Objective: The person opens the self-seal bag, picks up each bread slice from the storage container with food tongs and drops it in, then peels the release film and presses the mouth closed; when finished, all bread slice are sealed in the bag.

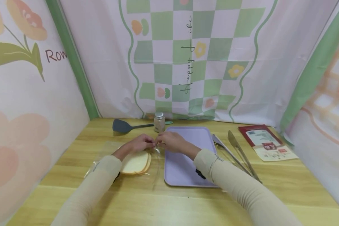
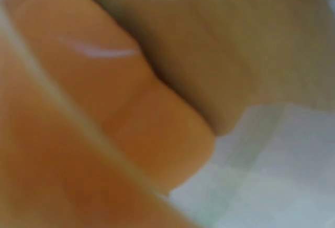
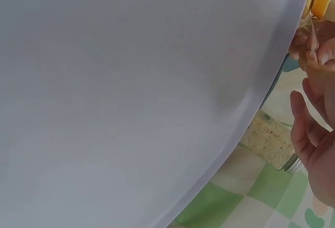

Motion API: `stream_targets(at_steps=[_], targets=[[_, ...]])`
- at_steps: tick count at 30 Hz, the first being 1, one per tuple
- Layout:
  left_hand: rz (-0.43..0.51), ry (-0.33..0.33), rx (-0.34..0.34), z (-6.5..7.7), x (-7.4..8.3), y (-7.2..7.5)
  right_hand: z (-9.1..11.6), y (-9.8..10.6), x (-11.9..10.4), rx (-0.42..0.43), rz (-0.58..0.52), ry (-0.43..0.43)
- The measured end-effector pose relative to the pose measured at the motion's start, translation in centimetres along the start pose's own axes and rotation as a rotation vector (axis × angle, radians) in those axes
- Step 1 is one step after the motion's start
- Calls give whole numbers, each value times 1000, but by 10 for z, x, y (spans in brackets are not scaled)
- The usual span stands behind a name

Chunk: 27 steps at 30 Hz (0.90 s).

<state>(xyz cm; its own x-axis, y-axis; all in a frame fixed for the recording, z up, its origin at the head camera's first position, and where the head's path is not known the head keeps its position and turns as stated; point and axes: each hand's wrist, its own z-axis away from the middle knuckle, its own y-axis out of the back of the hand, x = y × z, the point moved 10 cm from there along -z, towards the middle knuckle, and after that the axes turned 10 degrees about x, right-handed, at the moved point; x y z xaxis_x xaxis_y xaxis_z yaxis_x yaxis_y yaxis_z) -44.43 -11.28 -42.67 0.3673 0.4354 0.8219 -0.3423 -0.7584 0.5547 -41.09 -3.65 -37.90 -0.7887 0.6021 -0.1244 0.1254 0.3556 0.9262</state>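
Note:
Slices of white bread (image 1: 135, 163) lie in a clear plastic bag (image 1: 155, 171) left of the lilac tray (image 1: 186, 175). At the bag's upper right end, my left hand (image 1: 137, 143) and my right hand (image 1: 173, 142) meet fingertip to fingertip, both pinching the plastic. In the right wrist view a twisted strip of the bag (image 3: 314, 34) shows between the fingertips, while the other fingers of the right hand (image 3: 316, 144) are loosely bent. Close-up, blurred skin of the left hand (image 2: 162, 133) fills much of the left wrist view.
Behind the hands stand a glass jar (image 1: 159, 124) with a metal lid and, beside it, a dark spatula (image 1: 122, 126). Metal tongs (image 1: 244, 157) lie partly over the tray's right side. A red and cream food packet (image 1: 266, 142) lies at the right. Printed curtains enclose the table.

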Motion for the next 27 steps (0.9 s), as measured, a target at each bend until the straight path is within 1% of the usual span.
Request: stream_targets(at_steps=[3,8,12,18,24,27], targets=[[13,14,-8,0,-1,-1,-1,-1,-1,-1,13,18],[5,24,-13,-1,-1,-2,0,-5,-2,-3,63,51],[-6,22,-14,-1,-1,-3,1,-8,-1,-16,101,43],[-51,17,-11,0,0,-4,5,-15,1,-47,130,18],[-124,-19,-7,1,4,-7,8,-18,1,-56,152,14],[-135,-26,2,0,5,-8,9,-18,-1,-61,160,17]])
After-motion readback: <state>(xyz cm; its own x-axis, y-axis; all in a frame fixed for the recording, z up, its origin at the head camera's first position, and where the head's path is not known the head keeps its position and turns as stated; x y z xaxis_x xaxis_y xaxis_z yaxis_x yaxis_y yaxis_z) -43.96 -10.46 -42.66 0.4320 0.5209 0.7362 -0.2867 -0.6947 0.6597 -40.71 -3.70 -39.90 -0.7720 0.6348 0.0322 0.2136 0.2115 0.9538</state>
